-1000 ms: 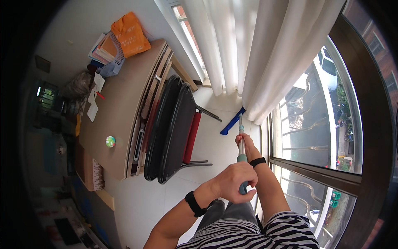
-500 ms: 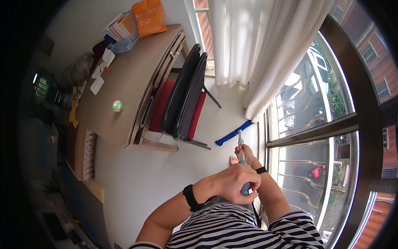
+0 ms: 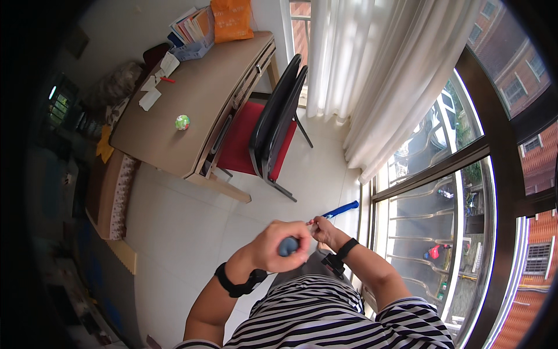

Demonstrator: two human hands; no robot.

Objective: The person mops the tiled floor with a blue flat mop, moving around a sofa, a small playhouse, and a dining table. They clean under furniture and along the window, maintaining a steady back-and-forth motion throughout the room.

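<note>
A mop slants away from my body over the floor, its blue flat head (image 3: 345,209) lying near the window side. My left hand (image 3: 273,241) is wrapped round the top of the pole, and the blue-grey grip end (image 3: 288,246) pokes out between thumb and fingers. Lower on the pole, my right hand (image 3: 330,232) is closed round the shaft. That hand and the left one hide most of the pole and part of the mop head. Black bands circle both wrists.
Left of me stands a brown desk (image 3: 209,75) bearing a small green ball (image 3: 182,122), papers and a bin of books (image 3: 195,46). Black-backed chairs with red seats (image 3: 241,142) are at its side. White curtains (image 3: 383,75) hang beside the barred window (image 3: 430,221).
My left hand has moved left and slightly up with the grip end. The mop head has come nearer and is more hidden behind my right hand. The view has shifted too.
</note>
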